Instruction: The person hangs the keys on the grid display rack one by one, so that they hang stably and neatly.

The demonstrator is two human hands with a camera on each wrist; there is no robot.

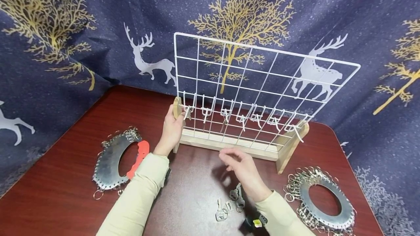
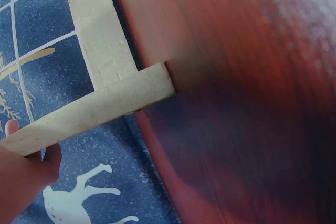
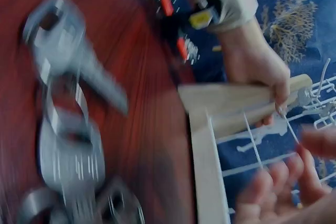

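In the head view my left hand [image 1: 172,130] grips the wooden left side post [image 1: 177,107] of a white wire-grid rack [image 1: 252,47]. The left wrist view shows its fingers and thumb round that post [image 2: 100,109]. A row of white hooks [image 1: 241,118] runs along the grid, and small keys [image 1: 225,116] hang on some at the left. My right hand [image 1: 244,172] hovers in front of the rack's wooden base, fingers loosely bent, with nothing visible in it. Below it on the table lie several loose silver keys [image 1: 221,213], blurred in the right wrist view.
On the table's left is a curved metal plate [image 1: 109,165] edged with small rings, with a red handle [image 1: 142,156]. A round metal plate [image 1: 305,194] with many rings lies at the right. A blue cloth [image 1: 157,3] printed with deer and trees hangs behind the table.
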